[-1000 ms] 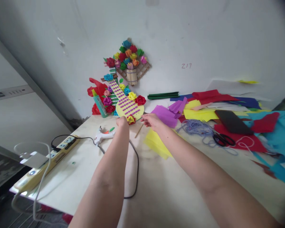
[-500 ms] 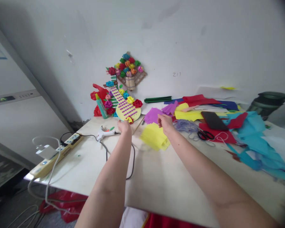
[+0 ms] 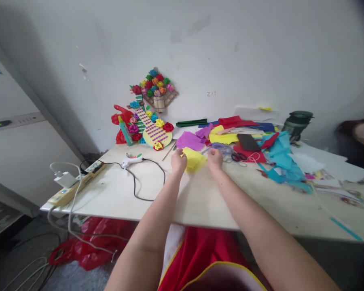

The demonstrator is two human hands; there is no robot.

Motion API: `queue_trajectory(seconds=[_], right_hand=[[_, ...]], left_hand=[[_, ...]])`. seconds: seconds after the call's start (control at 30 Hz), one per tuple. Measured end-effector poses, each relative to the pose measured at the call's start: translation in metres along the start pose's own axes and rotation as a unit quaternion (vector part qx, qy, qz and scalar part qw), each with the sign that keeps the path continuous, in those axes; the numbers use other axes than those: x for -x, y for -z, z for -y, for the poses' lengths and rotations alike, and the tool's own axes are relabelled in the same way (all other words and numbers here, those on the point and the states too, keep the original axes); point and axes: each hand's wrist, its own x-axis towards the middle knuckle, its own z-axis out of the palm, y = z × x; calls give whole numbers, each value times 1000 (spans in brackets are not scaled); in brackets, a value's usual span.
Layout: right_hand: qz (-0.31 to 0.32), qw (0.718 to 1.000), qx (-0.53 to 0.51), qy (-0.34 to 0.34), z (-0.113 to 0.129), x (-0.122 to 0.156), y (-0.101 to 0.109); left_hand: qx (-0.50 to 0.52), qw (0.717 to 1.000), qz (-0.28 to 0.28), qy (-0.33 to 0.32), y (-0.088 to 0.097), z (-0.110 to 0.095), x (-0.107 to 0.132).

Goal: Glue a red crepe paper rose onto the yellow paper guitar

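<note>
A square of yellow crepe paper [image 3: 194, 160] is between my hands above the pale table [image 3: 115, 198], its lower edge smeared by motion. My left hand [image 3: 178, 162] is closed at the paper's left edge, thumb and fingers pinched there. On the right edge, my right hand [image 3: 214, 159] is also closed, its fingers curled and partly blurred. Purple crepe paper [image 3: 190, 141] lies just behind the yellow sheet. A thin stick [image 3: 169, 152] is beyond my left hand, and a tangle of pale cord [image 3: 221, 148] sits behind my right.
Left: a white glue gun [image 3: 132, 160] with black cable, a power strip [image 3: 75, 184] and a glue bottle [image 3: 125, 131]. A paper-flower guitar [image 3: 156, 135] leans at the back. Right: scissors [image 3: 239, 157], a dark phone [image 3: 248, 142], blue paper [image 3: 280, 155], a dark cup [image 3: 297, 123] and a person [image 3: 359, 141].
My hands have come closer together, the left moving right to the yellow paper. That paper was lying flat and is now between both hands. The view has shifted.
</note>
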Motion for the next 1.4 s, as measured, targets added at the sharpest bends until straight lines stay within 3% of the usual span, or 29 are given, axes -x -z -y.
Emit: queue_trajectory(seconds=[0.1,0.2,0.33,0.63,0.93,1.27,1.4], right_hand=[[-72,991,111,7,-8,8,3],[-63,985,155,38,-10,11,1],[-55,981,173,65,-8,12,-1],[-48,981,176,68,-6,16,0],[-45,981,176,72,-7,16,3],[-43,980,188,49,-7,14,5],[-43,979,194,46,-10,12,4]], left_hand=[[-79,996,-2,-30,-1,7,18],[-187,980,43,-50,-1,11,28],[-254,961,45,-98,1,15,30],[-328,938,94,-58,2,21,28],[-333,941,15,-63,11,21,17],[-370,928,26,34,4,24,8],[-381,924,15,33,2,28,3]])
